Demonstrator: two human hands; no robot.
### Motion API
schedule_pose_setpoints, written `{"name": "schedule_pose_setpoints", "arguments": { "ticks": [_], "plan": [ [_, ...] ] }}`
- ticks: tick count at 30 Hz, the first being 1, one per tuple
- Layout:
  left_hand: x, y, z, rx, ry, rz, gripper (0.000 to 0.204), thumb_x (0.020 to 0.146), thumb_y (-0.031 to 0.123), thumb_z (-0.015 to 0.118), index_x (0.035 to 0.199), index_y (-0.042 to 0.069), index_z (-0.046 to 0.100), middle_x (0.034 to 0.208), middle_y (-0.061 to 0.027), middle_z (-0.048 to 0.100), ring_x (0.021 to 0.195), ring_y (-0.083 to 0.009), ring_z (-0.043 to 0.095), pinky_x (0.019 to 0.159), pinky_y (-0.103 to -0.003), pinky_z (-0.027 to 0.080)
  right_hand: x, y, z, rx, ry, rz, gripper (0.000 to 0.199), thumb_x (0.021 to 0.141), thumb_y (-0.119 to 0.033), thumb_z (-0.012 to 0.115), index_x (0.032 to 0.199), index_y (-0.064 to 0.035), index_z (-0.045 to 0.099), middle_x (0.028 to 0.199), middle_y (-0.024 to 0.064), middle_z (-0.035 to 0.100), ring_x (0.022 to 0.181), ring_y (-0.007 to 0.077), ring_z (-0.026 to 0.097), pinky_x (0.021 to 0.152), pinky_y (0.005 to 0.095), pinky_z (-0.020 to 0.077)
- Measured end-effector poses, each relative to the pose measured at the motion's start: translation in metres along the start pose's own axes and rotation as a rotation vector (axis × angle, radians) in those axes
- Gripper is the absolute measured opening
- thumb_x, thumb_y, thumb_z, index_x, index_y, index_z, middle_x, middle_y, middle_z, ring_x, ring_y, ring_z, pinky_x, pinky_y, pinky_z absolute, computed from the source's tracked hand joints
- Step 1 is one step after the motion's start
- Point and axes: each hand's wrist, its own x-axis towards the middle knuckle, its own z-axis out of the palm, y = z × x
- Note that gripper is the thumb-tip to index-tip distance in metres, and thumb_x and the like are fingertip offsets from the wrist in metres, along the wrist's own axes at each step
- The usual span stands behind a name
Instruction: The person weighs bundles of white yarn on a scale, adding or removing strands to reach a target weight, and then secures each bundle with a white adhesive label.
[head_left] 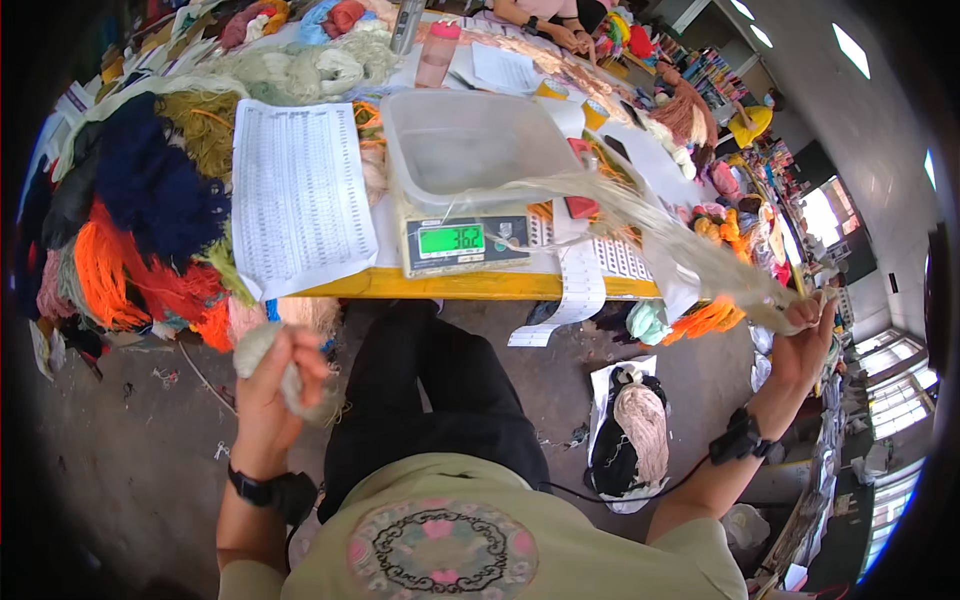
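Yellow-edged tabletop (470, 285) carries a digital scale (465, 243) bearing a clear plastic tub (470, 145). Beside the scale, leftward, lie a printed sheet (295, 195) and piled coloured yarn (140, 220). Left hand (275, 385), fingers closed, grips a pale yarn bundle (290, 385) below the scale. Right hand (805, 335) pinches a pale yarn strand (640, 215) stretching from the scale.

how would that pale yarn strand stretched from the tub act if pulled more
The pale yarn strand likely stays floppy: it sags between the clear tub and the right hand. Probably light, and its loose fibres may snag.
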Motion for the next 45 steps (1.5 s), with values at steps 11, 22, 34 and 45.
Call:
{"name": "schedule_pose_setpoints", "arguments": {
  "ticks": [11, 22, 34, 45],
  "plan": [
    [0.017, -0.018, 0.088, -0.236, -0.486, 0.032, 0.059, 0.101, 0.042, 0.043, 0.139, -0.003, 0.044, 0.154, -0.0143, 0.030, 0.137, -0.0262, 0.036, 0.113, -0.041, 0.029, -0.151, 0.253, 0.168, -0.423, -0.696, 0.651, 0.017, 0.089, -0.014, 0.069, 0.102, -0.0051, 0.065, 0.085, -0.0024, 0.063, 0.069, 0.0030, 0.052, 0.060, 0.0190, 0.0398],
    [0.023, -0.028, 0.100, 0.005, -0.379, 0.049, 0.039, 0.100, 0.023, 0.050, 0.131, -0.001, 0.055, 0.133, -0.0131, 0.056, 0.117, -0.0179, 0.054, 0.102, -0.034, 0.041, -0.147, 0.251, 0.153, -0.374, -0.554, 0.784, 0.017, 0.095, -0.026, 0.062, 0.093, -0.0089, 0.063, 0.068, -0.0068, 0.053, 0.058, 0.0027, 0.044, 0.052, 0.0200, 0.0356],
    [0.003, 0.030, 0.022, -0.462, -0.153, 0.190, 0.049, 0.096, 0.030, 0.056, 0.137, 0.007, 0.043, 0.133, -0.0185, 0.052, 0.084, -0.0109, 0.066, 0.044, -0.019, 0.048, -0.060, 0.185, -0.127, -1.654, -0.805, 0.492, 0.031, 0.082, -0.032, 0.067, 0.100, -0.0064, 0.070, 0.081, 0.0141, 0.069, 0.074, 0.0266, 0.067, 0.065, 0.0398, 0.0515],
    [0.019, -0.069, 0.147, 0.924, -0.813, -0.055, 0.051, 0.090, 0.021, 0.064, 0.135, 0.003, 0.049, 0.115, -0.0120, 0.065, 0.087, -0.0109, 0.060, 0.058, -0.022, 0.045, -0.138, 0.220, 0.058, -1.136, -0.981, 0.506, 0.021, 0.078, -0.025, 0.070, 0.089, -0.0072, 0.066, 0.077, 0.0151, 0.067, 0.074, 0.0310, 0.067, 0.068, 0.0400, 0.0526]
  ]
}}
